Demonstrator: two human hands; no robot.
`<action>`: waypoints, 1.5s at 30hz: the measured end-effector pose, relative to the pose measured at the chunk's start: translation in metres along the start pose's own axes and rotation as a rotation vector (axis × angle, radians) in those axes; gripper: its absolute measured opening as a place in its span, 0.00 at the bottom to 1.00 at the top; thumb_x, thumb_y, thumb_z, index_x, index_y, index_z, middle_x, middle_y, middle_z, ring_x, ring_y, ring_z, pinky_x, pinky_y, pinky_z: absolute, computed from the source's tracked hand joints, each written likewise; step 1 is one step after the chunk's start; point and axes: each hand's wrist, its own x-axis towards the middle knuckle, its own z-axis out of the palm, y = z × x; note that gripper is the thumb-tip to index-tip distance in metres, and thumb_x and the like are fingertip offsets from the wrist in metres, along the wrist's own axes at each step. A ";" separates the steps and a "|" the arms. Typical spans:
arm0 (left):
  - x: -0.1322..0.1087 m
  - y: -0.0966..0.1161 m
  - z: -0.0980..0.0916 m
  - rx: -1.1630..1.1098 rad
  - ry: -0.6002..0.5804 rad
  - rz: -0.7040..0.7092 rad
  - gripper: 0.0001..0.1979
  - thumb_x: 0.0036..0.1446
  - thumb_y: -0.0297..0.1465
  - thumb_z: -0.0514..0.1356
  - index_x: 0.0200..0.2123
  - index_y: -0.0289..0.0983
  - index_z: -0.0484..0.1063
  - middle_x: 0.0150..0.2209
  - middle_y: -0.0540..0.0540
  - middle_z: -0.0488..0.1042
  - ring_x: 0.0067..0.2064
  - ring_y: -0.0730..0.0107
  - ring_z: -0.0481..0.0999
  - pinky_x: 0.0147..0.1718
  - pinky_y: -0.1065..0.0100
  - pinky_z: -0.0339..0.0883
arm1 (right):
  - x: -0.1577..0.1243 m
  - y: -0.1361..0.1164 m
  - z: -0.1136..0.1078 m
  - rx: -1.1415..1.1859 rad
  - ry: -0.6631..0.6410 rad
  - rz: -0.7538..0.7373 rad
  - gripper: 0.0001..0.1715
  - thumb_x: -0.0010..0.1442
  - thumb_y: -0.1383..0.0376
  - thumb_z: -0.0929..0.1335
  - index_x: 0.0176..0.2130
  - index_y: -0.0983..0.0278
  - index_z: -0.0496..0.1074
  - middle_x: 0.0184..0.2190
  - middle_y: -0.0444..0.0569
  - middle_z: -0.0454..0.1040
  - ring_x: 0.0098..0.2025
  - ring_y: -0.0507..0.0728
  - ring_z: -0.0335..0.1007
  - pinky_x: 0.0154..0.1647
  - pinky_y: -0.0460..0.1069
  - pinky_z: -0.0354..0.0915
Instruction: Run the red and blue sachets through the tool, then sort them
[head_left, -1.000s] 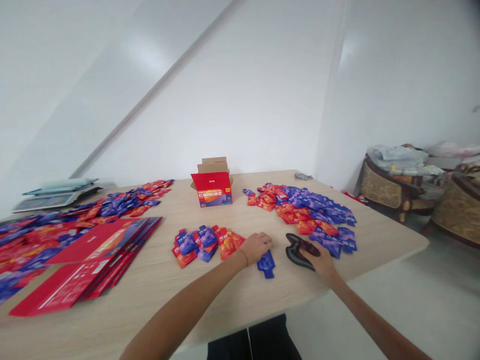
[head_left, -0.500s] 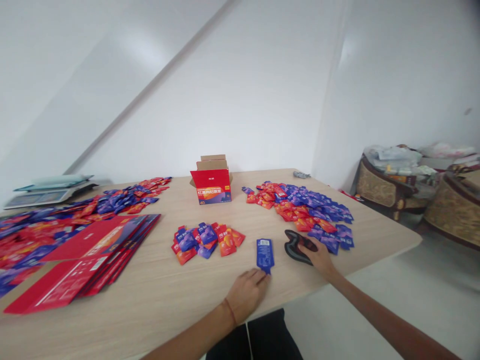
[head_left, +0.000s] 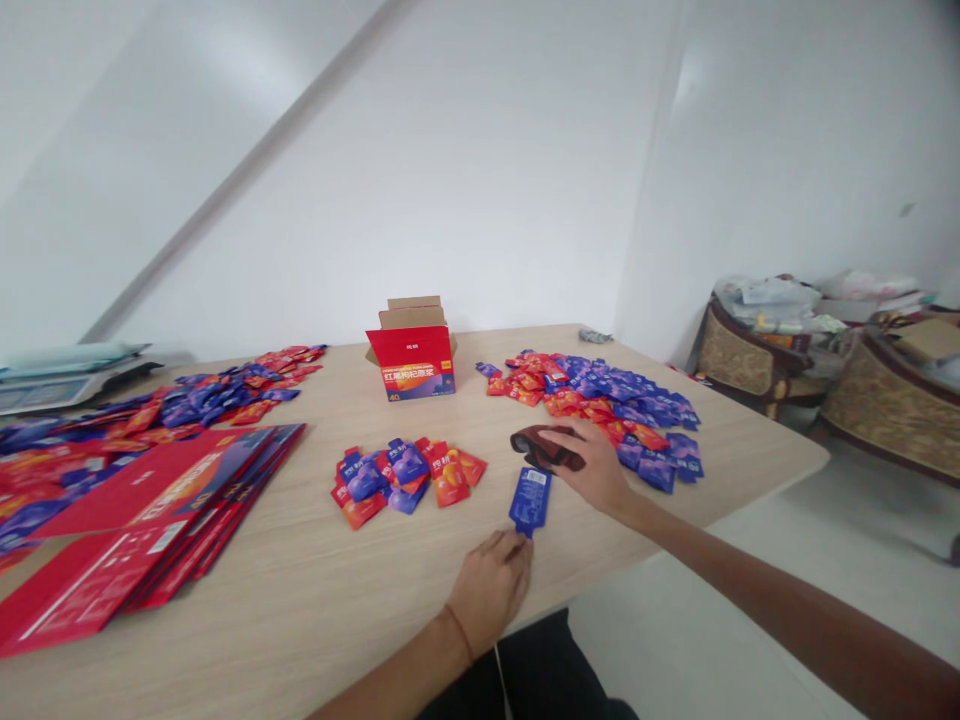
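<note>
One blue bottle-shaped sachet (head_left: 530, 497), print unreadable, neck pinched by left fingers (head_left: 510, 546); right fingers (head_left: 568, 437) clamp a partly hidden dark tool (head_left: 535, 447).

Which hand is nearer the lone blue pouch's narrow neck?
Left. The left hand has its fingertips at the narrow neck of the blue pouch; the right hand is by the wide end, holding a dark tool.

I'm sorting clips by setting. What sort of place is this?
Probably a small packing room: loose sachets lie heaped on a table, along with flattened red cartons and an open box. Upholstered chairs piled with bags suggest an improvised workspace.
</note>
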 end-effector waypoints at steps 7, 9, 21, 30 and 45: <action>-0.001 0.000 0.000 -0.015 -0.003 -0.026 0.15 0.66 0.25 0.55 0.54 0.37 0.72 0.48 0.43 0.75 0.49 0.61 0.75 0.49 0.61 0.76 | -0.024 -0.025 0.040 0.092 -0.315 0.047 0.23 0.53 0.70 0.73 0.49 0.54 0.79 0.46 0.47 0.75 0.46 0.58 0.72 0.48 0.51 0.68; 0.000 0.001 -0.002 -0.012 -0.017 -0.039 0.14 0.66 0.26 0.54 0.52 0.38 0.73 0.47 0.43 0.74 0.49 0.61 0.75 0.48 0.61 0.76 | -0.038 -0.026 0.048 0.071 -0.414 0.024 0.21 0.55 0.68 0.72 0.49 0.54 0.79 0.44 0.47 0.75 0.45 0.57 0.71 0.46 0.50 0.68; 0.000 0.002 -0.006 -0.018 -0.047 -0.030 0.15 0.68 0.26 0.52 0.54 0.37 0.71 0.48 0.42 0.74 0.49 0.60 0.74 0.50 0.60 0.75 | 0.003 0.066 0.057 -0.317 -0.486 0.034 0.18 0.57 0.70 0.71 0.47 0.58 0.79 0.45 0.51 0.74 0.46 0.60 0.67 0.44 0.52 0.64; 0.001 0.003 -0.006 -0.002 -0.047 -0.037 0.15 0.67 0.26 0.53 0.53 0.37 0.72 0.48 0.42 0.74 0.49 0.60 0.74 0.47 0.60 0.76 | -0.020 -0.008 0.040 -0.041 -0.318 0.031 0.18 0.56 0.67 0.72 0.47 0.56 0.79 0.44 0.47 0.75 0.45 0.58 0.70 0.45 0.50 0.65; -0.001 0.002 -0.005 -0.002 -0.035 -0.034 0.15 0.65 0.25 0.54 0.52 0.38 0.72 0.48 0.42 0.74 0.50 0.61 0.74 0.50 0.61 0.74 | -0.004 0.077 0.058 -0.317 -0.395 0.096 0.18 0.54 0.69 0.72 0.46 0.57 0.80 0.44 0.49 0.75 0.46 0.59 0.70 0.44 0.50 0.63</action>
